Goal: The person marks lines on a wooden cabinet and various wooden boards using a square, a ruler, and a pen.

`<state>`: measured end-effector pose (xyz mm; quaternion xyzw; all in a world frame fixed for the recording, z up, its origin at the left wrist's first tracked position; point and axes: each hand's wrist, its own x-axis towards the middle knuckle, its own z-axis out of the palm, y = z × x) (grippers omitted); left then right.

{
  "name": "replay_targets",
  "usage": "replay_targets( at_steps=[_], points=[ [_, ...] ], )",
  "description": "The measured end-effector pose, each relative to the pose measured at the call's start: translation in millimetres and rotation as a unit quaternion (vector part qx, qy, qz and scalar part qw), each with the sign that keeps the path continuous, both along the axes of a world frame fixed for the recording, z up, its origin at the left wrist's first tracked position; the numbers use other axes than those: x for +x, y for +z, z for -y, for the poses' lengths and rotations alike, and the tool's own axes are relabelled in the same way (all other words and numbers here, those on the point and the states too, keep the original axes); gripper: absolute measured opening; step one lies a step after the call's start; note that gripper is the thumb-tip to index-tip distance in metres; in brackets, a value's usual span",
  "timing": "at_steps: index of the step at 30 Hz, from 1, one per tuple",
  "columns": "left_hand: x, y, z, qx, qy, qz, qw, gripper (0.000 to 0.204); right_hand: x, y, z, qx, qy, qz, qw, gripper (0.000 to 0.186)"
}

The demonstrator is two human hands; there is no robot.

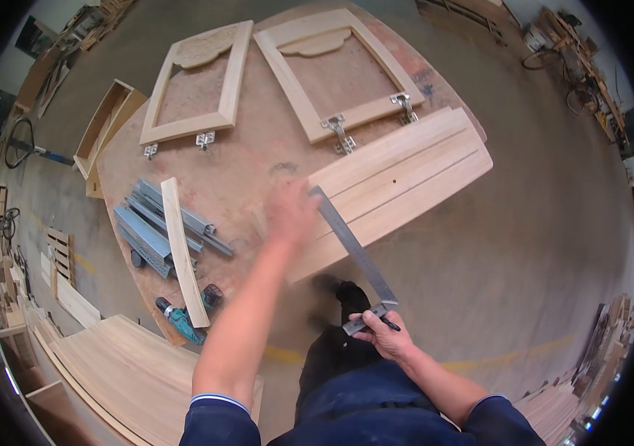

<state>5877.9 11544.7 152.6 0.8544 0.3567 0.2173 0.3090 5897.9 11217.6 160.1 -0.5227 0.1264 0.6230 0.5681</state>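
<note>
My left hand (295,212) is blurred by motion at the left end of a pale grooved wooden board (406,204), beside the far tip of a metal try square (350,245); whether it touches or holds anything is unclear. My right hand (380,334) grips the square's handle beyond the board's near edge, along with a small black object (390,322), perhaps a pen. The blade slants up across the board, which has a small dark hole near its middle and lies on the worn worktable (257,156).
Two framed doors (235,82) (318,130) with hinges lie at the back. Metal rails (146,230), a curved strip (183,260) and a teal drill (181,320) are at left. A wooden box (105,123), stacked panels (124,357) and bicycles (578,97) surround the table on the floor.
</note>
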Motion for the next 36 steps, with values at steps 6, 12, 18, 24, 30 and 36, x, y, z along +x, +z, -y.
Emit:
replay_targets(
  at_steps=[6,12,18,24,30,36],
  points=[
    [8.6,-14.9,-8.6,0.005,0.034,0.021,0.999,0.031,-23.3,-4.4,-25.7,0.028,-0.034,-0.013,0.999,0.028],
    [9.6,-15.2,-14.9,-0.025,0.031,0.011,0.999,0.027,-37.2,-3.5,-35.1,0.033,-0.030,-0.034,0.998,0.027],
    [10.1,-16.9,-17.4,-0.045,0.049,-0.017,0.998,0.029,-41.3,-8.4,-37.4,0.029,-0.034,-0.041,0.998,0.028],
    [8.5,-23.2,-22.7,-0.081,0.038,-0.008,0.996,0.025,-42.5,-5.8,-38.4,0.035,-0.033,-0.043,0.998,0.027],
    [8.8,-24.0,-21.9,-0.096,0.039,0.005,0.995,0.025,-41.6,-8.6,-37.1,0.042,-0.032,-0.045,0.998,0.026],
    [7.9,-16.6,-19.7,-0.081,0.040,-0.010,0.996,0.027,-40.7,-6.6,-37.6,0.048,-0.029,-0.051,0.997,0.025]
  ],
)
